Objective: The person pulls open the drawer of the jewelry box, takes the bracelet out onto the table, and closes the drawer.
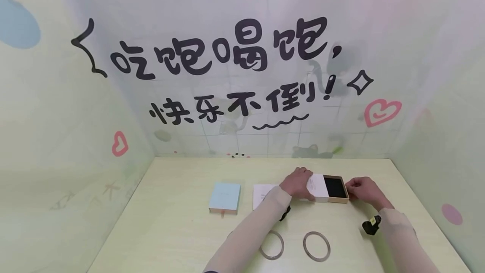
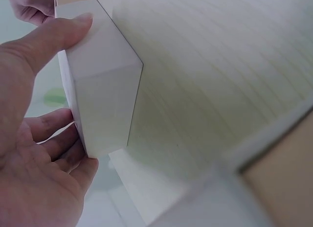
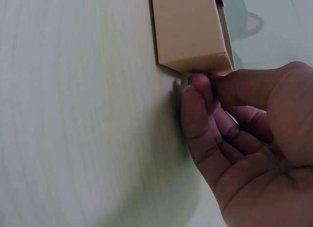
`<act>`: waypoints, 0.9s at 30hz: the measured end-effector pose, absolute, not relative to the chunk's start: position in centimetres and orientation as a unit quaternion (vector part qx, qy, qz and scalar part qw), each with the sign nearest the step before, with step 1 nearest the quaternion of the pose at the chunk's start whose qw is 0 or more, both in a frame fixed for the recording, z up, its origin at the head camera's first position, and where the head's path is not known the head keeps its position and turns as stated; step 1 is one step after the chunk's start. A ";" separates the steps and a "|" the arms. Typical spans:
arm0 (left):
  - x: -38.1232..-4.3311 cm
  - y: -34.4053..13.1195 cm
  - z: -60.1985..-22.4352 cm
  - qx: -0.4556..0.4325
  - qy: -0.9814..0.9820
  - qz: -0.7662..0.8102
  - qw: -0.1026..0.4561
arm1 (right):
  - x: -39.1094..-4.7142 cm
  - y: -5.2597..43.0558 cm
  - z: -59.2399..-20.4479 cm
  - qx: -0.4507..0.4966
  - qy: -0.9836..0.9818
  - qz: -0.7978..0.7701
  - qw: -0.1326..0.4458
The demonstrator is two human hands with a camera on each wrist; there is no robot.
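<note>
My left hand (image 1: 297, 183) grips the white sleeve (image 1: 318, 186) of a drawer-style gift box. In the left wrist view its thumb lies on one side of the sleeve (image 2: 105, 100) and fingers on the other. The tan drawer (image 1: 337, 200) is partly slid out to the right, with a black lining (image 1: 335, 187) inside. My right hand (image 1: 367, 191) pinches at the drawer's outer end. In the right wrist view thumb and fingertips meet against the drawer's end (image 3: 190, 31); what lies between them is hidden.
Left of the hands sit a light blue box (image 1: 225, 197) with a small ribbon tab and another white box (image 1: 261, 193), partly covered by my left arm. Two bangles lie nearer me: one (image 1: 283, 245) beside the left sleeve, another (image 1: 304, 245) to its right. Printed cloth walls surround the table (image 1: 170, 222).
</note>
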State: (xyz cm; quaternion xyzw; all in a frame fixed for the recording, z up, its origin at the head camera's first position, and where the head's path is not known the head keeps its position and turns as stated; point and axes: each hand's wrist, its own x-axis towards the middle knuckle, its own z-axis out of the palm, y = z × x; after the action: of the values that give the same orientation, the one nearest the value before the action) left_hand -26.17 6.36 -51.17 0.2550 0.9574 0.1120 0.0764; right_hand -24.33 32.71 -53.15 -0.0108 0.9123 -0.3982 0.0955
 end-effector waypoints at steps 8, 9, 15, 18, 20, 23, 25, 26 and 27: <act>-26.2 6.4 -51.2 0.255 0.957 0.117 0.078 | -24.2 32.3 -53.1 -0.009 0.909 -0.408 0.089; -26.2 6.4 -51.3 0.255 0.957 0.118 0.078 | -24.2 32.2 -53.2 -0.009 0.909 -0.407 0.089; -26.2 6.4 -51.4 0.254 0.957 0.117 0.078 | -24.2 31.4 -53.3 -0.015 0.906 -0.414 0.088; -26.1 6.4 -51.2 0.254 0.957 0.117 0.078 | -24.3 30.9 -53.4 -0.017 0.904 -0.418 0.089; -26.1 6.4 -51.2 0.253 0.957 0.117 0.078 | -24.3 30.6 -53.4 -0.018 0.903 -0.421 0.087; -26.0 6.4 -51.3 0.249 0.958 0.118 0.079 | -24.3 30.0 -53.4 -0.020 0.902 -0.424 0.085; -26.0 6.3 -51.3 0.248 0.958 0.120 0.079 | -24.3 29.7 -53.4 -0.022 0.901 -0.425 0.085; -26.1 6.3 -51.3 0.248 0.958 0.120 0.078 | -24.3 29.5 -53.3 -0.022 0.901 -0.425 0.085; -26.1 6.4 -51.3 0.249 0.958 0.119 0.077 | -24.3 29.3 -53.3 -0.020 0.900 -0.426 0.086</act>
State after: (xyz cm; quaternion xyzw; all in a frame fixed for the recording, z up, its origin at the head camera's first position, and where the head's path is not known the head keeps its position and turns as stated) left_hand -26.10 6.37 -51.34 0.2491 0.9580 0.1192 0.0773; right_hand -24.26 29.35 -53.33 -0.0198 0.9002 -0.4264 0.0862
